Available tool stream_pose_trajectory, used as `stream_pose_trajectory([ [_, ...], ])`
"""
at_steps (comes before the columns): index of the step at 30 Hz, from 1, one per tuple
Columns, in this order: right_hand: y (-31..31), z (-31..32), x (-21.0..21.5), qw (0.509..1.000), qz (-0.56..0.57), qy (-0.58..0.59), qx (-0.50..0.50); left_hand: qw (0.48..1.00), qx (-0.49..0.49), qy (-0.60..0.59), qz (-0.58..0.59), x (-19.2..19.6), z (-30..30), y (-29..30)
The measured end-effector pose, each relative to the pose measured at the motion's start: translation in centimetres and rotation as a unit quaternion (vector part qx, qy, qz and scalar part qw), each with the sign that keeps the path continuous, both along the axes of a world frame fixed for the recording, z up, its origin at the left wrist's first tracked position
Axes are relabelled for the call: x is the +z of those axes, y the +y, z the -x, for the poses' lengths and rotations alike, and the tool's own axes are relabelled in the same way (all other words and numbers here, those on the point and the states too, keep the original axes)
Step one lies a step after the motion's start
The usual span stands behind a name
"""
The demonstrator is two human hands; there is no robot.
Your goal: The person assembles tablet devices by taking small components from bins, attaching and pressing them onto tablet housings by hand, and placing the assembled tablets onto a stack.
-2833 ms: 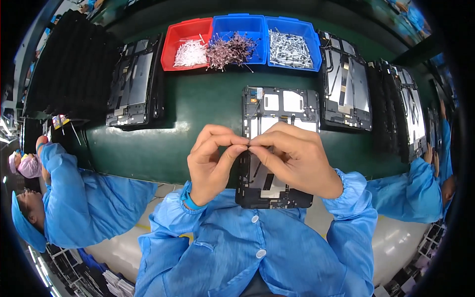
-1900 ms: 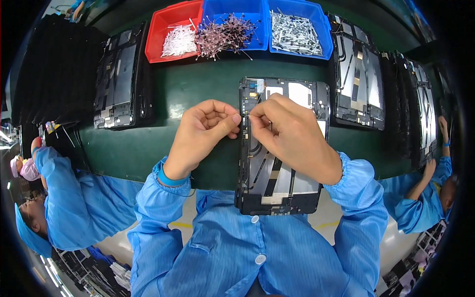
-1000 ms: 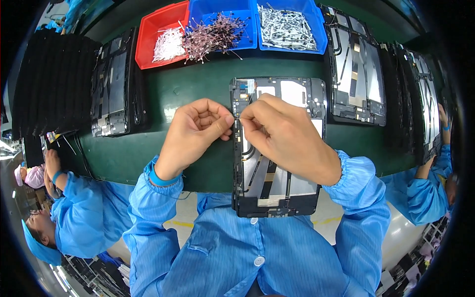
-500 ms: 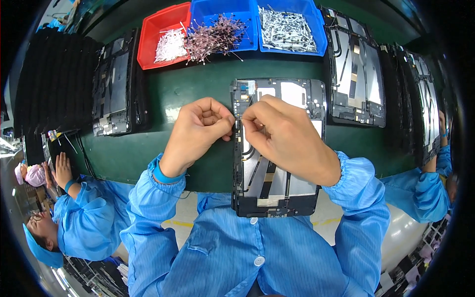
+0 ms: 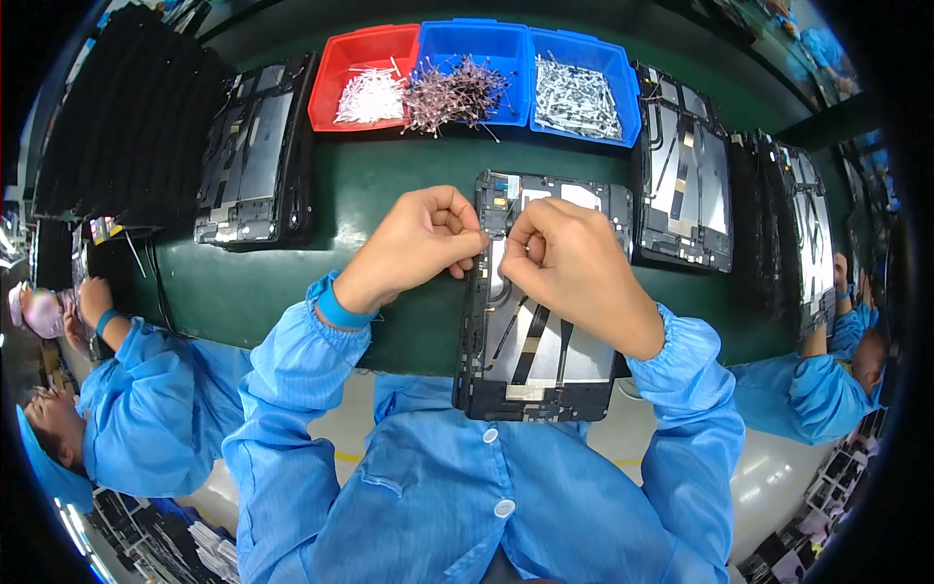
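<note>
Two bare hands stood close together at an open tablet-like panel

The panel (image 5: 535,365) lay right of centre at the near side of a green table (image 5: 384,161), its silver and black inner face upward; its near end reached past the table edge in this view. The left hand (image 5: 413,243) was at the panel's upper left edge, thumb and index finger drawn nearly together, the other fingers curled; the right hand (image 5: 582,263) was over the panel, its thumb and index finger likewise close, just beside the left fingertips; whether either pinch held anything could not be told. A blue band (image 5: 342,304) circled the left wrist.

Beyond the panel stood three bins in a row: a red bin (image 5: 326,88) with white slender pieces (image 5: 373,94); a blue bin (image 5: 467,37) with purplish-brown wiry pieces (image 5: 455,95), some spilling over its near rim; a second blue bin (image 5: 630,109) with silvery grey pieces (image 5: 576,102). Similar panels were stacked at left (image 5: 251,156) and at right (image 5: 681,175); co-workers in blue sat at the left (image 5: 161,419) and right (image 5: 812,394).
</note>
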State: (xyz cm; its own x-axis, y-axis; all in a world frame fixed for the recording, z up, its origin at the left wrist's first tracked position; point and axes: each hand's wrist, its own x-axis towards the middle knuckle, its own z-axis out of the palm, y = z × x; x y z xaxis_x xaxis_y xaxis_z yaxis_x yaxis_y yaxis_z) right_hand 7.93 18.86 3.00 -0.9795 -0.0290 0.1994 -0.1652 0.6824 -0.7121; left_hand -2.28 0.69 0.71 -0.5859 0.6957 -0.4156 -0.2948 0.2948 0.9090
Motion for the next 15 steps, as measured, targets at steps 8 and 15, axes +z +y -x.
stream_pose_trajectory([
  [8,5.9,7.2,2.0,0.987,-0.094,0.071,-0.108,0.999,0.008,0.034,0.006,-0.8,-0.4,0.2],
  [15,9.8,13.1,-1.4,0.974,-0.192,-0.072,-0.092,0.992,0.078,-0.046,-0.091,-1.6,-1.3,-2.7],
])
